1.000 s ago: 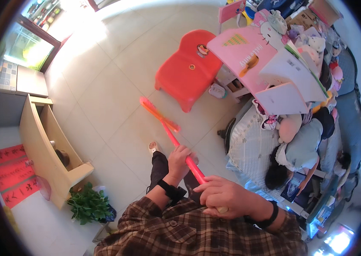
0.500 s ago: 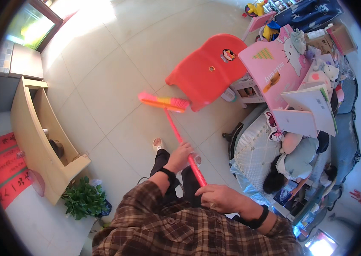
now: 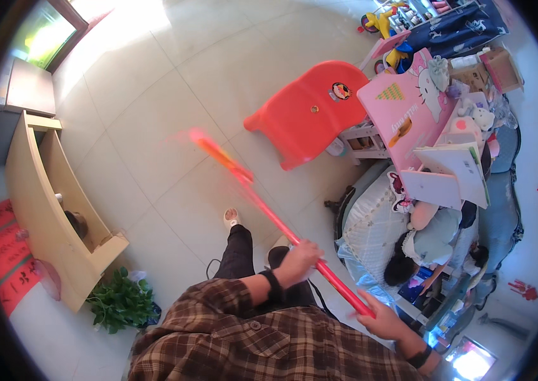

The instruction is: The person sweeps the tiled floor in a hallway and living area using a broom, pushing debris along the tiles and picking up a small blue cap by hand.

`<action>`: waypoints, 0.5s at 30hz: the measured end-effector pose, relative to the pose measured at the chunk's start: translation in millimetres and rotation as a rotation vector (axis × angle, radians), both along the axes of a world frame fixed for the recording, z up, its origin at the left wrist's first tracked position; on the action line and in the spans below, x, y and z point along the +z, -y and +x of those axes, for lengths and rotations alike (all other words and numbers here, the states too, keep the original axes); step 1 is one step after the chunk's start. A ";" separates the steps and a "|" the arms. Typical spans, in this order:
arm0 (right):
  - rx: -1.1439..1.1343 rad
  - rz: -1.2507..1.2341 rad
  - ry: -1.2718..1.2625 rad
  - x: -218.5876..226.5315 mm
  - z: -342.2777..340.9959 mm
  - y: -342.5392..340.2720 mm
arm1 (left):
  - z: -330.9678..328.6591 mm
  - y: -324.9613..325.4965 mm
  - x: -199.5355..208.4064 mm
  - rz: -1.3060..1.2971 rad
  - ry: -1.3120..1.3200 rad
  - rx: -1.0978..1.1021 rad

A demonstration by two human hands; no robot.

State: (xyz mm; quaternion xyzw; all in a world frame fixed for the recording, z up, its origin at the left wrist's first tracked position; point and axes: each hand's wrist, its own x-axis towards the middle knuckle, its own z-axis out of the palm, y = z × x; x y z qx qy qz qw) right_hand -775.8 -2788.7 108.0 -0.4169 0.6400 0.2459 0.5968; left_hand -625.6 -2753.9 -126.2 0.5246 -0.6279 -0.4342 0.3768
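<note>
A broom with a red handle (image 3: 340, 287) slants across in front of me, from lower right to upper left. Around the middle of the handle my left hand (image 3: 302, 261) is closed. My right hand (image 3: 380, 317) grips it close to its lower end. The broom's orange and pink head (image 3: 219, 155) is smeared by motion over the tiled floor (image 3: 174, 120), and I cannot tell whether its bristles touch the tiles. Just right of the head is a red plastic child's chair (image 3: 304, 117).
A pink child's desk (image 3: 402, 114) with books and soft toys stands behind the chair. Right of me a person sits by a sofa (image 3: 370, 222) with a quilted cover. At left are a wooden cabinet (image 3: 69, 203) and a leafy plant (image 3: 123, 301). My foot (image 3: 232, 218) is on the tiles.
The broom head has swung left and turned from nearly level to steeply slanted. Both hands have moved right and down with the handle.
</note>
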 end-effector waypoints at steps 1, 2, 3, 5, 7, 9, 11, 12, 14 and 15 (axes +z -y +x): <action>0.091 -0.038 0.004 2.7 -8.1 -8.9 | -10.3 1.0 2.3 0.002 -0.080 -0.095; 0.182 -0.075 0.009 4.2 -15.2 -19.3 | -21.4 2.4 -0.5 0.003 -0.088 -0.092; 0.145 -0.149 0.040 1.5 -22.7 -32.8 | -34.5 4.1 -10.3 -0.072 -0.136 -0.164; 0.156 -0.085 -0.044 -5.6 8.3 -20.5 | -48.6 6.5 -36.0 -0.098 -0.124 -0.303; 0.173 -0.022 -0.136 -22.3 30.3 -14.9 | -48.3 3.9 -75.7 -0.123 -0.142 -0.257; 0.372 -0.239 0.048 -55.8 30.2 -14.7 | -33.8 3.6 -99.0 -0.088 -0.138 -0.207; 0.411 -0.154 0.101 -65.0 57.1 -1.0 | 7.6 -11.8 -113.8 0.014 -0.111 -0.138; 0.441 -0.086 0.141 -68.5 70.5 5.2 | 29.9 -15.2 -110.0 0.020 -0.121 -0.102; 0.484 -0.091 0.259 -95.2 81.1 10.5 | 84.3 -15.3 -77.9 0.196 0.004 0.013; 0.506 -0.083 0.312 -113.7 93.5 12.9 | 109.8 -23.5 -86.0 0.190 0.140 0.067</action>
